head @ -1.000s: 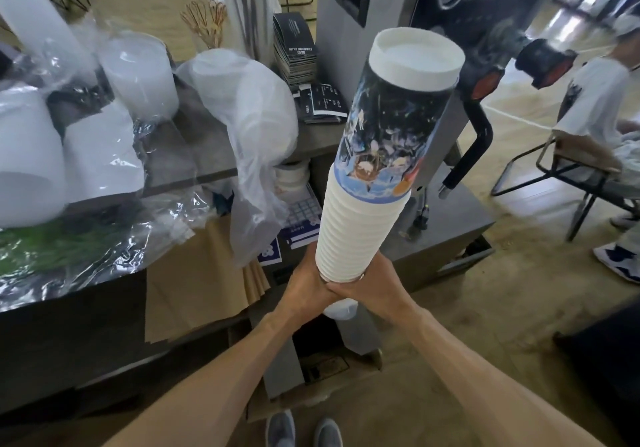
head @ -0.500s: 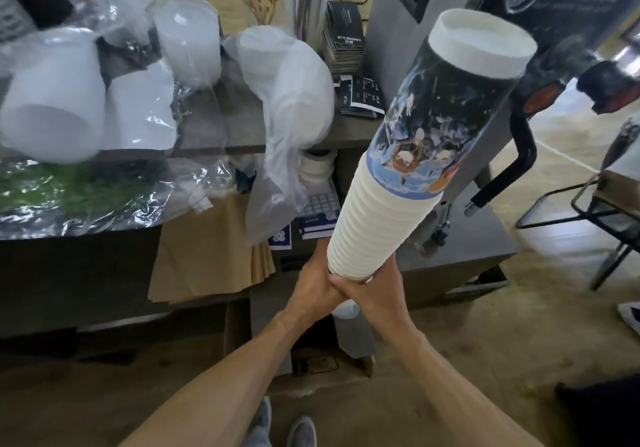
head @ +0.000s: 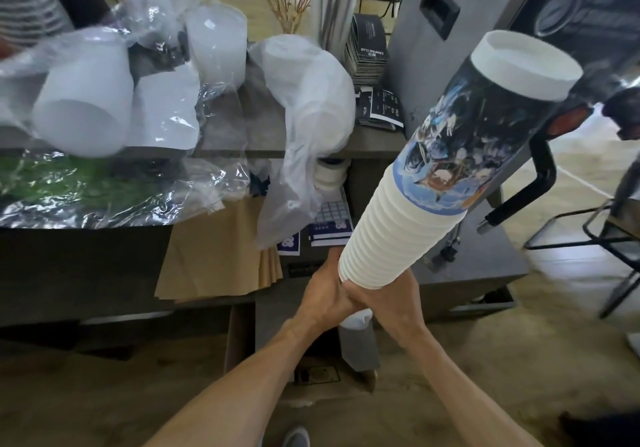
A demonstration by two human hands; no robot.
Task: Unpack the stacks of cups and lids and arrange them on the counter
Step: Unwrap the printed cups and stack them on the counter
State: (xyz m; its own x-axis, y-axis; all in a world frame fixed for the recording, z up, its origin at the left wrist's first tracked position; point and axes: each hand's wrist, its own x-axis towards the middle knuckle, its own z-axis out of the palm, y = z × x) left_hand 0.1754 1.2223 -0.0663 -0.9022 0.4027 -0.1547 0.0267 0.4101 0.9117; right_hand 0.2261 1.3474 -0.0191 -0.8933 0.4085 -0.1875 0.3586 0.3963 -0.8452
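left hand (head: 327,292) + right hand (head: 393,296): grasping base | cup stack (head: 446,169): ribbed white paper rims, glossy printed top, tilted right

The grey counter (head: 242,128) carries plastic-wrapped white lid stacks (head: 83,100), a bagged stack (head: 311,100) and dark leaflets (head: 381,111)

brown paper bags (head: 221,256) on lower shelf | black booklets (head: 369,52) stacked | folding chair (head: 609,235) right

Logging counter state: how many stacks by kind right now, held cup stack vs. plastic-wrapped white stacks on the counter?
Held cup stack, gripped at its base by left hand and right hand: 1
Plastic-wrapped white stacks on the counter: 4 clearly seen ()
Total: 5; blurred items at the far left not counted.
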